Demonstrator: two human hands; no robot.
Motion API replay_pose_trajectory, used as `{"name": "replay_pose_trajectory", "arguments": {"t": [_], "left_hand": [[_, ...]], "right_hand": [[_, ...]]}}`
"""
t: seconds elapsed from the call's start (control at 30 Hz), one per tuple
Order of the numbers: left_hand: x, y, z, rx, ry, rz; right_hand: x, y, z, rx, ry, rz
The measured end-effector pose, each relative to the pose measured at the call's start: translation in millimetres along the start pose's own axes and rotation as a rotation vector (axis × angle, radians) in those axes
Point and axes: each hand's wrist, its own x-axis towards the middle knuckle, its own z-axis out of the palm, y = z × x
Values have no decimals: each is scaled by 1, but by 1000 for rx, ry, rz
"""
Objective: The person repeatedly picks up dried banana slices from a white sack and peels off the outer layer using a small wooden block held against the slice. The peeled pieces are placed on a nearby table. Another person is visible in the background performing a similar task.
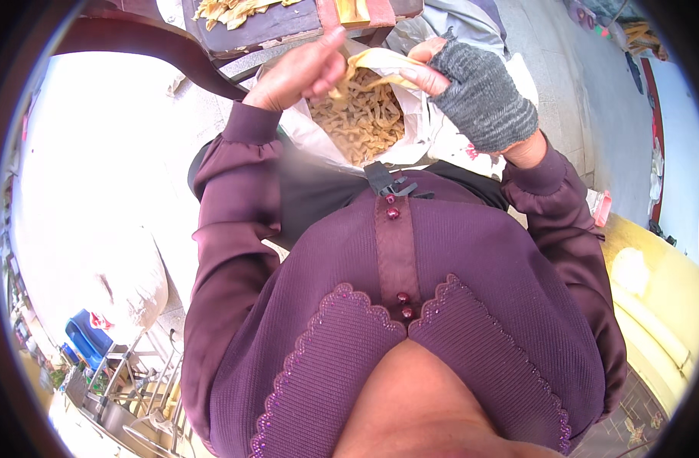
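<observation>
My right hand (475,91), in a grey knitted fingerless glove, pinches a thin, pale yellow strip (378,57) between thumb and fingers. The strip loops leftward to my bare left hand (303,71), whose fingers are curled beside its far end; blur hides whether they grip it. Below both hands an open white sack (320,137) holds many small yellowish-brown knotted pieces (366,120). More thin yellowish pieces (235,12) lie on a worn dark seat or small table (275,28) beyond the sack, near a reddish band (378,14) with a yellow patch.
A curved dark wooden rail (137,40) rises at the upper left. Pale bags (452,23) lie beyond the sack on the right. At the lower left are a metal frame (120,366) and a blue plastic item (89,338). A pink-rimmed container (601,207) stands at the right.
</observation>
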Motion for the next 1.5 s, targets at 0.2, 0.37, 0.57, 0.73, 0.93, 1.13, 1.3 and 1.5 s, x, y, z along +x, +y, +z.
{"name": "replay_pose_trajectory", "arguments": {"t": [0.2, 0.37, 0.57, 0.73, 0.93, 1.13, 1.3, 1.5], "left_hand": [[12, -23, 13, -326, -333, -57], [29, -33, 17, -621, -320, -174], [31, -26, 7, -539, -263, 31], [33, -22, 13, -351, -7, 201], [38, -24, 16, -164, 17, 274], [34, -17, 13, 135, -136, 342], [34, -20, 12, 71, -177, 330], [41, -29, 21, 106, 167, 402]], "right_hand": [[-13, -9, 4, 252, -4, -141], [-12, -17, 21, 191, -422, -230], [-14, 85, 92, -73, -332, -47], [12, 89, 88, 829, -20, 421], [31, 71, 69, 560, 349, 215], [46, 97, 81, 1236, 274, 310], [51, 86, 75, 1188, 206, 320], [46, 76, 51, 307, 257, 212]]}}
